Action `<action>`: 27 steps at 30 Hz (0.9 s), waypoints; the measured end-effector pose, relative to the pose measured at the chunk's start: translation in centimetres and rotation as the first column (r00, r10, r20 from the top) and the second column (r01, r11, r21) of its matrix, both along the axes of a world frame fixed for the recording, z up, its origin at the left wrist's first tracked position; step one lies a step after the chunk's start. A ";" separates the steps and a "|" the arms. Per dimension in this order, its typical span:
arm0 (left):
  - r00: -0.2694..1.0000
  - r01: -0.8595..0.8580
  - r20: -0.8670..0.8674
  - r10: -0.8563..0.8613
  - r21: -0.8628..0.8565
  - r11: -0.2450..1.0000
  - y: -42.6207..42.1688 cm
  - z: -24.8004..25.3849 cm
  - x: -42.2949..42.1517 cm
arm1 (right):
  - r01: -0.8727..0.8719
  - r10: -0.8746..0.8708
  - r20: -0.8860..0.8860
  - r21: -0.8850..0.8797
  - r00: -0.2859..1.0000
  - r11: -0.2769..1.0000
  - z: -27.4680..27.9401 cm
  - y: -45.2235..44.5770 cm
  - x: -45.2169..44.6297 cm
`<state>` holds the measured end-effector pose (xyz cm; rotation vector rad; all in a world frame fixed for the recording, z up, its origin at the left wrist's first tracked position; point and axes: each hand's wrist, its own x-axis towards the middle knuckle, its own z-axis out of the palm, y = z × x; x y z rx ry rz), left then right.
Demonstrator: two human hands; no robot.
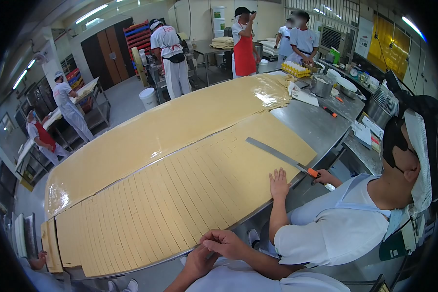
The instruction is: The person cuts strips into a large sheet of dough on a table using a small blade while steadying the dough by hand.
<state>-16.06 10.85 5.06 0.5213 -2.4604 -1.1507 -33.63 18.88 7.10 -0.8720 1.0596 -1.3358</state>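
Two dough sheets (146, 141) lie across a workroom table (309, 121)

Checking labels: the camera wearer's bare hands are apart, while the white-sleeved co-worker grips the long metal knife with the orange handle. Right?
No: in the head view, the wearer's bare left hand and right hand touch. The white-sleeved co-worker does grip the long metal knife with the orange handle.
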 end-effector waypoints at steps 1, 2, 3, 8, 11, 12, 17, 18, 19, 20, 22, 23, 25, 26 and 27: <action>1.000 0.000 0.000 0.000 0.001 1.000 0.0 0.0 0.0 | 0.001 -0.001 0.001 0.002 1.000 1.000 0.1 0.0 0.0; 1.000 -0.001 -0.013 0.001 0.000 1.000 0.1 0.2 -0.1 | 0.000 0.000 0.001 0.003 1.000 1.000 0.1 0.1 -0.1; 1.000 -0.002 -0.025 0.002 -0.002 1.000 0.2 0.2 -0.1 | -0.003 0.003 -0.001 0.008 1.000 1.000 0.1 0.1 -0.1; 1.000 0.009 -0.020 -0.009 -0.009 1.000 0.0 -0.1 -0.1 | -0.006 0.006 -0.007 0.019 1.000 1.000 0.1 0.0 -0.1; 1.000 0.002 -0.015 -0.002 -0.013 1.000 0.0 -0.3 -0.3 | -0.009 0.009 0.014 0.014 1.000 1.000 0.4 0.0 -0.3; 1.000 -0.005 -0.011 0.005 -0.011 1.000 0.0 -0.3 -0.3 | -0.011 0.011 0.024 0.012 1.000 1.000 0.4 0.0 -0.2; 1.000 0.001 -0.025 -0.001 -0.003 1.000 0.0 -0.3 -0.6 | -0.014 0.014 0.017 0.019 1.000 1.000 0.4 0.0 -0.5; 0.999 0.004 -0.034 -0.004 0.001 1.000 0.0 -0.2 -0.6 | -0.011 0.010 0.009 0.018 1.000 1.000 0.3 0.0 -0.5; 0.999 0.005 -0.033 -0.005 0.001 1.000 0.0 -0.2 -0.6 | -0.007 0.007 0.001 0.018 1.000 1.000 0.2 0.0 -0.5; 1.000 0.008 -0.023 -0.008 0.007 1.000 0.0 -0.1 -0.5 | -0.006 0.006 0.002 0.018 1.000 1.000 0.2 0.0 -0.4; 1.000 0.011 -0.013 -0.011 0.013 1.000 0.0 0.0 -0.5 | 0.003 -0.003 -0.012 0.008 1.000 1.000 0.1 0.0 -0.5; 1.000 0.013 -0.009 -0.013 -0.005 1.000 0.0 0.0 -0.5 | 0.003 -0.003 -0.012 0.008 1.000 1.000 0.1 0.1 -0.5; 1.000 0.015 -0.004 -0.015 -0.022 1.000 0.0 -0.1 -0.5 | 0.006 -0.005 -0.025 0.013 1.000 1.000 0.0 0.1 -0.5; 1.000 0.013 0.003 -0.013 -0.012 1.000 0.0 -0.3 -0.5 | 0.006 -0.005 -0.025 0.013 1.000 1.000 -0.1 0.1 -0.5; 1.000 0.011 0.009 -0.011 -0.002 1.000 -0.1 -0.4 -0.4 | 0.005 -0.005 -0.025 0.008 1.000 1.000 -0.2 0.1 -0.5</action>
